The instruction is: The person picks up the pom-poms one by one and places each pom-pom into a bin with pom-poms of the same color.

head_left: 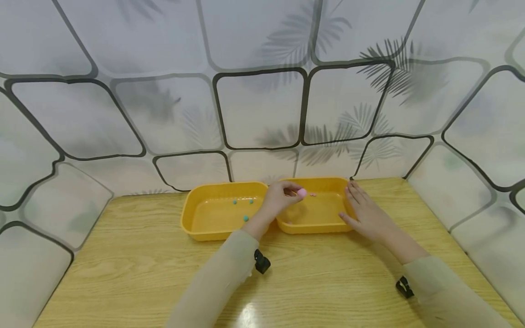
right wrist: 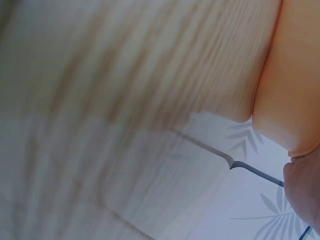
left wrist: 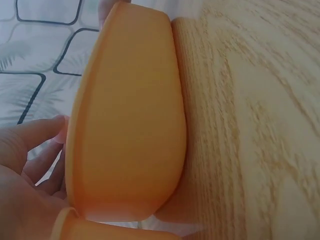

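Note:
Over the left edge of the right-hand yellow tray (head_left: 316, 228), my left hand (head_left: 279, 198) pinches a small pink ball (head_left: 301, 193) between thumb and fingers. In the left wrist view that hand (left wrist: 30, 165) is beside the tray's rim, and the ball is mostly hidden. A few small pink pieces (head_left: 313, 194) lie inside this tray. My right hand (head_left: 367, 214) rests against the tray's right side with its fingers extended. Only a part of the right hand (right wrist: 302, 187) shows at the edge of the right wrist view.
A second yellow tray (head_left: 197, 234) adjoins on the left, with several small teal balls (head_left: 246, 218) in it. Both stand on a wood-grain table (head_left: 139, 264). Behind them rises a patterned wall covering (head_left: 262, 109), close to the trays' far sides.

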### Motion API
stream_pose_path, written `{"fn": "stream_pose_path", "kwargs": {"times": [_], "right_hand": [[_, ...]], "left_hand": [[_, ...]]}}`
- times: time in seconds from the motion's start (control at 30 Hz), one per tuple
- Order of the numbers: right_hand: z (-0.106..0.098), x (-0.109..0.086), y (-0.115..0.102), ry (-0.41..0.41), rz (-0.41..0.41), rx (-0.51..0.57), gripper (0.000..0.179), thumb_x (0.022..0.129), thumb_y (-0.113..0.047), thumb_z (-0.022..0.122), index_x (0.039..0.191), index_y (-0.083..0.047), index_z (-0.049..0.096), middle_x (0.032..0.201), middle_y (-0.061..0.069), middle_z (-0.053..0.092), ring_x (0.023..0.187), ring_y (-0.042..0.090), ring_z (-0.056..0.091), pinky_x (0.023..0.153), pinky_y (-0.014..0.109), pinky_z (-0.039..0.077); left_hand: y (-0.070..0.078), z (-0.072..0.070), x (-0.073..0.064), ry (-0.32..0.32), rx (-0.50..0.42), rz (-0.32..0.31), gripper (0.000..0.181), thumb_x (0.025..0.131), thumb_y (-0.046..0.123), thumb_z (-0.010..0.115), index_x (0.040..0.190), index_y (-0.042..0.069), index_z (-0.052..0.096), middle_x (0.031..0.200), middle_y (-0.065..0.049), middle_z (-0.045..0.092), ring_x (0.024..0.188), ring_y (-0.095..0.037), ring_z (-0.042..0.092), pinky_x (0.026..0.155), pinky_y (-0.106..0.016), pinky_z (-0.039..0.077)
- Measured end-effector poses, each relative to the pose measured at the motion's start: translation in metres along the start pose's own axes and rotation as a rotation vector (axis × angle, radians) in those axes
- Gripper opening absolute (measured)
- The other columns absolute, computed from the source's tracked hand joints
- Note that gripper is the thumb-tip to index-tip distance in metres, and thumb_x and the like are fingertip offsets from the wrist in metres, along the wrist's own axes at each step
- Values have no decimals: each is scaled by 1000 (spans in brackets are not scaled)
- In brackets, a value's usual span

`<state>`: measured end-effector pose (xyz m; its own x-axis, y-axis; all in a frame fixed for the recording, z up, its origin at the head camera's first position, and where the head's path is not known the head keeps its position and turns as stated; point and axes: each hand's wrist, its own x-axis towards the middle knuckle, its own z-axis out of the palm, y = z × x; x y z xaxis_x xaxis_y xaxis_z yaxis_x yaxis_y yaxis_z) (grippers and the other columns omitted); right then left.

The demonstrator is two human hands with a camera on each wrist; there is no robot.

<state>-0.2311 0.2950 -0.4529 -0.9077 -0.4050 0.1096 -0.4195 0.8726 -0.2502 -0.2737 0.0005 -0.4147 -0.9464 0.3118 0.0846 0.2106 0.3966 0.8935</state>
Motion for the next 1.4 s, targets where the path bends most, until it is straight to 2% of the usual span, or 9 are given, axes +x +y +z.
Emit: {"fn": "stream_pose_path", "kwargs": {"times": [0.3, 0.67, 0.83, 0.9, 1.07, 1.27, 1.4], "right_hand": [[-1, 1, 1, 1, -1, -8, 88, 112, -48, 49, 162, 17, 17, 173, 35, 7, 164, 50, 6, 136, 57, 9], [-1, -1, 0, 11, -6, -8, 87, 111, -47, 49, 161, 18, 18, 173, 36, 8, 163, 50, 7, 137, 52, 4], [0, -1, 0, 13, -8, -13, 87, 111, -47, 49, 161, 18, 18, 173, 36, 8, 164, 50, 7, 136, 57, 9], [0, -1, 0, 11, -6, -14, 88, 111, -47, 49, 161, 18, 18, 173, 36, 9, 164, 50, 7, 135, 59, 11], [-2, -2, 0, 7, -3, -7, 88, 112, -47, 49, 162, 17, 18, 173, 35, 8, 164, 50, 7, 136, 56, 8], [-2, -4, -2, 23, -16, -10, 87, 111, -46, 50, 160, 19, 20, 172, 37, 11, 163, 51, 10, 136, 55, 8], [-3, -4, -3, 24, -18, -7, 87, 111, -46, 51, 160, 19, 21, 172, 38, 12, 162, 52, 11, 136, 56, 10]], "left_hand": [[0, 4, 2, 19, 64, -14, 24, 94, 7, 82, 118, 5, 81, 119, -15, 78, 107, -30, 74, 87, -31, 63], [2, 8, 3, 30, 224, 22, 23, 96, 12, 80, 119, 9, 80, 122, -10, 77, 108, -27, 71, 92, -35, 61], [2, 6, 4, 31, 232, 39, 26, 97, 11, 79, 123, 6, 78, 124, -12, 74, 113, -29, 69, 96, -38, 60], [2, 4, 5, 38, 221, 50, 28, 97, 9, 78, 124, 5, 78, 124, -14, 74, 114, -31, 69, 98, -41, 59], [1, -4, 4, 58, 195, 71, 28, 97, 6, 77, 124, 4, 77, 123, -15, 75, 114, -34, 69, 101, -44, 58], [-2, -22, -7, 56, 153, 98, 27, 98, 5, 75, 124, 2, 76, 124, -16, 75, 114, -35, 70, 103, -46, 58], [-7, -36, -19, 63, 122, 94, 25, 98, 5, 75, 123, 2, 76, 125, -16, 75, 113, -34, 70, 103, -46, 58]]}}
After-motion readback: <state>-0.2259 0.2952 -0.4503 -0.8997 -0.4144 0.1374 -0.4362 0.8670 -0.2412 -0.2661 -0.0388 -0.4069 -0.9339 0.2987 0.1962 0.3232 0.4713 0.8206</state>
